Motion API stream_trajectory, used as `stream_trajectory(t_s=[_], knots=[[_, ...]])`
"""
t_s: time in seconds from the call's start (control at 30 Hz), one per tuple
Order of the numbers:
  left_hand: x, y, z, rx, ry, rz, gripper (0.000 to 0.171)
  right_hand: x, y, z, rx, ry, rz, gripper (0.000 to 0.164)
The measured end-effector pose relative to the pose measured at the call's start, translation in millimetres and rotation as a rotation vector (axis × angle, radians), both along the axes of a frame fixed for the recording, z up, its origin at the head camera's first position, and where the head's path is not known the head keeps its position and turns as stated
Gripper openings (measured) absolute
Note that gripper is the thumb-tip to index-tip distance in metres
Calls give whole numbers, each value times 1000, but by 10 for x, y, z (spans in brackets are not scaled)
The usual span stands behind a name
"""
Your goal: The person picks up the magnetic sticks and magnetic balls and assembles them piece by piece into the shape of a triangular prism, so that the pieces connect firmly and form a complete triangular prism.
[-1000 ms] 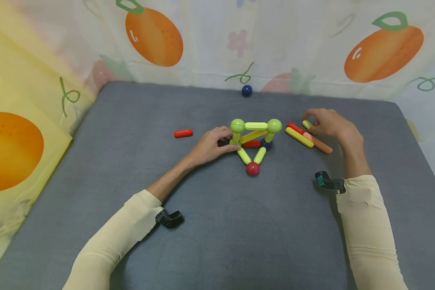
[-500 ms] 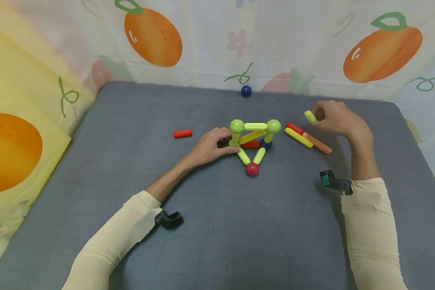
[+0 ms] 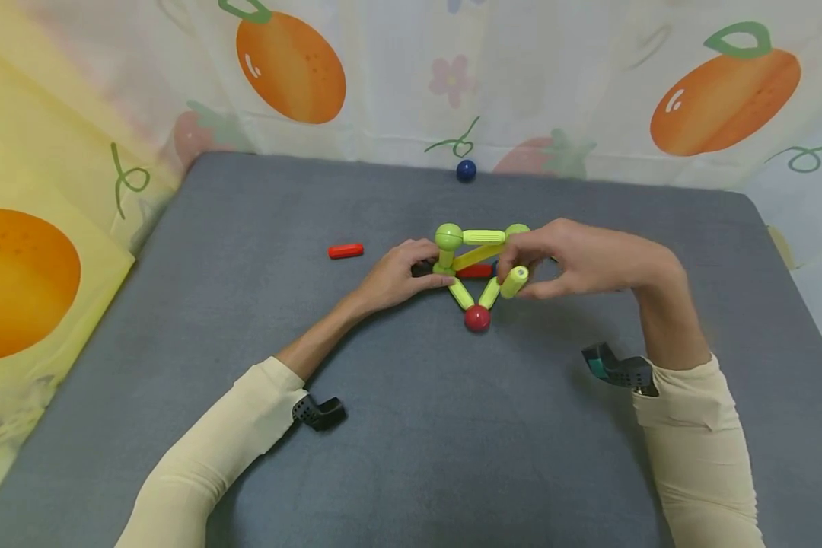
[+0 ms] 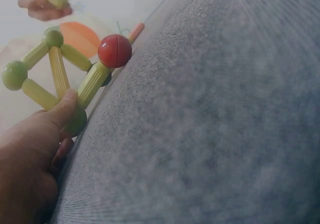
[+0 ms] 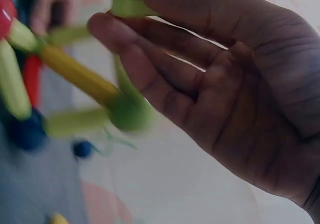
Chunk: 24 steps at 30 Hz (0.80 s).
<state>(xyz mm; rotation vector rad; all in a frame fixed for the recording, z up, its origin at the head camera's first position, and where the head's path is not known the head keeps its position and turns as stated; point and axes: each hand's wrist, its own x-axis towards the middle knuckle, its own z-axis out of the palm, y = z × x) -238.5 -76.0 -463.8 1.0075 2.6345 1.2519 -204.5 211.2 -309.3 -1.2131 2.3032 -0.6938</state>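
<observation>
A frame of magnetic rods and balls stands mid-table, with a red ball at its near corner and a green ball at its upper left. Thumb and fingers of my left hand grip the lower left green ball. Over the frame's right side, my right hand pinches a short light-green rod near the upper right ball. That rod is raised and apart from the frame in the left wrist view. The frame's dark blue ball is mostly behind my right fingers in the head view.
A loose red rod lies left of the frame. Near the table's back edge sits a blue ball. An orange rod shows beyond the frame; my right hand covers that spot in the head view. A printed curtain hangs behind the table.
My right hand has picked up the light-green rod from the pile on the right and carried it left to the frame. My left hand has stayed in place.
</observation>
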Motion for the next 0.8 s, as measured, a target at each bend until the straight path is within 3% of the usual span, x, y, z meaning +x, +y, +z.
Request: stream_trajectory(t_s=[0.1, 0.27, 0.4, 0.8], knots=[[-3, 4, 4, 9, 7, 1, 31, -15, -238, -147, 59, -69, 60, 20], [-8, 23, -4, 9, 16, -8, 30, -33, -406, -336, 163, -53, 57, 19], [-7, 34, -7, 8, 16, -10, 29, -26, -408, -374, 201, -66, 27, 19], [-2, 31, -11, 13, 20, -13, 30, -27, -436, -371, 203, -86, 50, 13]])
